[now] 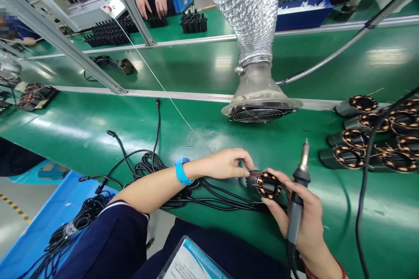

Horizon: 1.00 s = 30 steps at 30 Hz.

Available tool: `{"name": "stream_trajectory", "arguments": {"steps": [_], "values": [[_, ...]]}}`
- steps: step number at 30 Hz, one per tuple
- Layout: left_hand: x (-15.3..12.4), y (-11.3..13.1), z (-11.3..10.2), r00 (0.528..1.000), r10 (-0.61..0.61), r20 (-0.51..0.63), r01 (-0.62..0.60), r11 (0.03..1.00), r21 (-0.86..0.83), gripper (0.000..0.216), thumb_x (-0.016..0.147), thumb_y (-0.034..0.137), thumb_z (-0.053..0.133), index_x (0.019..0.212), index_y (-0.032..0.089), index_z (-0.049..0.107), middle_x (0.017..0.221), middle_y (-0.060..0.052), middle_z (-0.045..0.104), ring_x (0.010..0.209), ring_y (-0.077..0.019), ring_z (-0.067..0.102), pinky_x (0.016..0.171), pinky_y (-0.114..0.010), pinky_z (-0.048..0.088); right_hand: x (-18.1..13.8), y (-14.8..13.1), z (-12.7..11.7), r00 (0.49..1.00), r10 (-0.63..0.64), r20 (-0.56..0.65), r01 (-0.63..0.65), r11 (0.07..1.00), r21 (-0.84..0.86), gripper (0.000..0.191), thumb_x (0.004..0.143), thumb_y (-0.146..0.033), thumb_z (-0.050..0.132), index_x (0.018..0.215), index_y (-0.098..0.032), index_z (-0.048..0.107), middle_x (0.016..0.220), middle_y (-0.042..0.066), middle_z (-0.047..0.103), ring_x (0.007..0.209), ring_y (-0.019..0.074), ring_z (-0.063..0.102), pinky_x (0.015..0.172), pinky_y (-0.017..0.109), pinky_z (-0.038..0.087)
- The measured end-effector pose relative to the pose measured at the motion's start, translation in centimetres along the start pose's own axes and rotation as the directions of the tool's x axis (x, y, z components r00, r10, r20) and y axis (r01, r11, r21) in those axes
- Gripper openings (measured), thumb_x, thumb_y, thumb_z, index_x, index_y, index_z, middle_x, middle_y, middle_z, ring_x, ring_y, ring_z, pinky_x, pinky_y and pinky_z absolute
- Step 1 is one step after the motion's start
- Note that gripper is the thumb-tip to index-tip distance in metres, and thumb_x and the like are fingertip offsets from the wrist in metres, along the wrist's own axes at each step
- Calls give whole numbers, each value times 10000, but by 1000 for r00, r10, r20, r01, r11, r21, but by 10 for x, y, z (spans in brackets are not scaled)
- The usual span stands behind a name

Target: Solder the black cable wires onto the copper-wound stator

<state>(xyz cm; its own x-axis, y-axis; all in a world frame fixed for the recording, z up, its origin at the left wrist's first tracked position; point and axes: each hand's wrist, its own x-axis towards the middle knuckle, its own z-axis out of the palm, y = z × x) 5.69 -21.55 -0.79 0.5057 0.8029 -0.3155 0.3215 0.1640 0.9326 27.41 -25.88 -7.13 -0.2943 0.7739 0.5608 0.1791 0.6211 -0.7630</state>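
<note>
A dark cylindrical motor stator (253, 183) with copper windings lies on its side on the green bench, its open end towards the right. My left hand (231, 163), wearing a blue wristband, has curled fingers gripping its left end. The thumb and index finger of my right hand (306, 209) touch its rim from the right. That hand also holds a soldering iron (296, 209), tip pointing up and away from the stator. A thin pale strand (170, 98) runs down from upper left to my left wrist; I cannot tell whether my hand holds it. Black cables (225, 200) reach under the stator.
Several stators (348, 157) stand at the right, behind a hanging black cord (365, 183). A fume extractor hood (258, 91) hangs over the bench. Coiled cables (147, 165) lie left, a blue bin (36, 235) below. Across the bench, a co-worker's hands (152, 4) touch black parts.
</note>
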Motion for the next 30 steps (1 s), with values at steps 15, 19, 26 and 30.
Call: {"name": "stream_trajectory", "arguments": {"steps": [15, 19, 26, 30], "values": [[7, 3, -2, 931, -359, 72, 362, 870, -334, 122, 824, 20, 555, 721, 82, 572, 586, 23, 550, 565, -62, 464, 622, -182, 351, 9, 1, 1, 986, -40, 161, 106, 901, -421, 292, 985, -353, 500, 1195, -151, 488, 1150, 139, 659, 1060, 200, 681, 850, 318, 598], [4, 1, -6, 924, -360, 130, 382, 876, -295, 85, 779, 35, 596, 703, 73, 602, 627, 12, 574, 568, -59, 470, 606, -185, 346, 9, -1, 1, 985, -60, 161, 127, 883, -451, 280, 998, -360, 473, 1180, -148, 492, 1143, 135, 660, 1047, 198, 683, 838, 323, 599], [7, -3, 1, 970, -232, 75, 241, 871, -428, 163, 751, 213, 687, 755, 58, 636, 639, -9, 567, 556, -63, 436, 533, -189, 281, 12, -2, 4, 978, -104, 178, 180, 854, -489, 292, 995, -353, 474, 1197, -143, 492, 1135, 120, 665, 987, 202, 682, 784, 340, 600], [5, -1, 8, 973, -227, -43, 191, 896, -401, 147, 856, 209, 637, 831, 65, 622, 662, 17, 536, 582, -54, 421, 584, -175, 318, 11, 1, 3, 991, -87, 103, 129, 832, -539, 312, 990, -381, 486, 1188, -140, 504, 1121, 118, 665, 975, 207, 674, 783, 336, 586]]}}
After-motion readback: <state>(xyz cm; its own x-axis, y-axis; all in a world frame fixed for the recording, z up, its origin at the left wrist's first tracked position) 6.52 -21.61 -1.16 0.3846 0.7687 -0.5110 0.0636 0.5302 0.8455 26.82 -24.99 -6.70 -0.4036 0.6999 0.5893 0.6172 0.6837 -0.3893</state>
